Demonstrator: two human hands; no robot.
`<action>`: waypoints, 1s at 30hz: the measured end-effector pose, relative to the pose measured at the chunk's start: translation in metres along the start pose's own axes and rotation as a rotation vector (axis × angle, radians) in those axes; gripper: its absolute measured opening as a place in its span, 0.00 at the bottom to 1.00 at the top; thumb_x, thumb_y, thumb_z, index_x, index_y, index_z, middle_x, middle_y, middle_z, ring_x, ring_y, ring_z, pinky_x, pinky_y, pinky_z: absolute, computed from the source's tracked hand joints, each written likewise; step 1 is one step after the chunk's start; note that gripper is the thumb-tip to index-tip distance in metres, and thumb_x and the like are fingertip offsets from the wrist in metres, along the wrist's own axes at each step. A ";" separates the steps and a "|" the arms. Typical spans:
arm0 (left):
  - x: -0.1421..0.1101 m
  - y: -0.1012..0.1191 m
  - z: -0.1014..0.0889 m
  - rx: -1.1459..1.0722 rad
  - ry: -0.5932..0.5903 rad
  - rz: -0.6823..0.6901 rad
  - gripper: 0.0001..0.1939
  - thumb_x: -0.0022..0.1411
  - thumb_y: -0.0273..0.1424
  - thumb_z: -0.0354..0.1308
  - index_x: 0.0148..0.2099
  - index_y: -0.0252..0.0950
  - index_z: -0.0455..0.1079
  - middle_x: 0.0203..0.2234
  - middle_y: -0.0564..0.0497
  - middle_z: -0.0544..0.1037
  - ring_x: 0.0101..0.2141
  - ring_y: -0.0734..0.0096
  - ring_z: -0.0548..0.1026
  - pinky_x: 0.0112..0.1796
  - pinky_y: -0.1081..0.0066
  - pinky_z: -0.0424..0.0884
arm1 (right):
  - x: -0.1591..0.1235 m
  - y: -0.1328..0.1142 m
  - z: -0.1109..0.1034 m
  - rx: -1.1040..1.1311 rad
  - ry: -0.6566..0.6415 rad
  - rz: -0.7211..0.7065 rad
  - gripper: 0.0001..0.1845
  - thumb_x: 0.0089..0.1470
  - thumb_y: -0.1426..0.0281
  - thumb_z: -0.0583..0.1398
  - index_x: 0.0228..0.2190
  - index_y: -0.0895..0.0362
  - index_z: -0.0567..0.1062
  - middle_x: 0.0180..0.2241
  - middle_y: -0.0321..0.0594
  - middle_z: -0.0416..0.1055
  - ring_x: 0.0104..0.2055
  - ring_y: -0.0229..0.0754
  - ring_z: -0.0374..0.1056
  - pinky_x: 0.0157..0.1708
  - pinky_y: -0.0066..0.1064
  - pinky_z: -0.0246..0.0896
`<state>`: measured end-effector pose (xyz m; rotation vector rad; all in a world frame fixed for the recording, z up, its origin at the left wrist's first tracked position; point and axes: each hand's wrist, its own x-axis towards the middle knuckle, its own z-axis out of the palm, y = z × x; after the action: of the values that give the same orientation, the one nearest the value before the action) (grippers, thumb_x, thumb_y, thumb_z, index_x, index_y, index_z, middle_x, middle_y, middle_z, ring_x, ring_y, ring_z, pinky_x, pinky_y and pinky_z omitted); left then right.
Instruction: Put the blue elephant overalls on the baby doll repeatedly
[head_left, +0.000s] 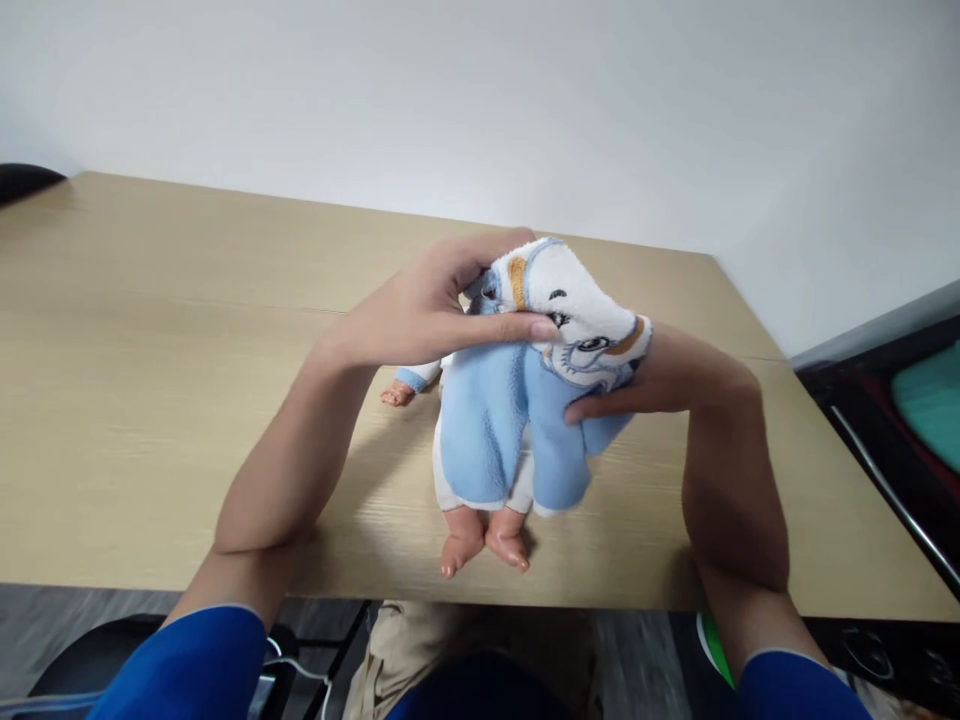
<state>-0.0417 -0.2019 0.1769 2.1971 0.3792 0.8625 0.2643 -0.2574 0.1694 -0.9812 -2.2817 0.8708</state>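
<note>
A doll (463, 530) lies on the table with its bare feet toward me and white clothing on its legs. Its one visible hand, with a blue and white cuff, sticks out at the left; the head and most of the body are hidden. Over it I hold up a light blue fleece doll garment (484, 430) whose white part has an embroidered face. My left hand (457, 300) grips the garment's upper left, thumb across the white part. At the right edge, my right hand (652, 375) pinches the fabric, thumb on the blue; its other fingers are behind the cloth.
The pale wooden table (187, 400) meets a white wall (420, 100) at the back. To the right stands a dark object with a teal surface (930, 410). A black chair (97, 650) and a white cable (300, 662) are below the front edge.
</note>
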 end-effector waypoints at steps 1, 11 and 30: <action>-0.001 0.000 -0.003 0.005 -0.016 -0.018 0.25 0.80 0.54 0.71 0.63 0.39 0.83 0.52 0.49 0.90 0.52 0.61 0.87 0.50 0.68 0.83 | 0.001 0.000 0.003 -0.009 0.043 -0.007 0.24 0.51 0.54 0.86 0.47 0.47 0.90 0.44 0.34 0.90 0.46 0.53 0.86 0.50 0.44 0.88; 0.000 -0.013 -0.013 -0.011 -0.198 -0.018 0.20 0.83 0.45 0.68 0.69 0.42 0.81 0.57 0.49 0.90 0.56 0.56 0.87 0.56 0.64 0.85 | 0.005 0.009 0.013 0.145 0.197 0.022 0.35 0.54 0.50 0.84 0.59 0.46 0.89 0.57 0.39 0.89 0.67 0.60 0.83 0.71 0.51 0.83; -0.001 -0.019 -0.022 -0.248 -0.202 -0.240 0.19 0.63 0.41 0.87 0.46 0.39 0.84 0.40 0.49 0.87 0.52 0.47 0.90 0.53 0.58 0.89 | 0.015 0.014 0.021 0.143 -0.292 0.083 0.37 0.56 0.51 0.82 0.62 0.52 0.88 0.62 0.44 0.88 0.74 0.63 0.79 0.84 0.55 0.68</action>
<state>-0.0573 -0.1779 0.1742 1.9398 0.4038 0.5217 0.2479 -0.2460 0.1479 -0.9412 -2.3881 1.2673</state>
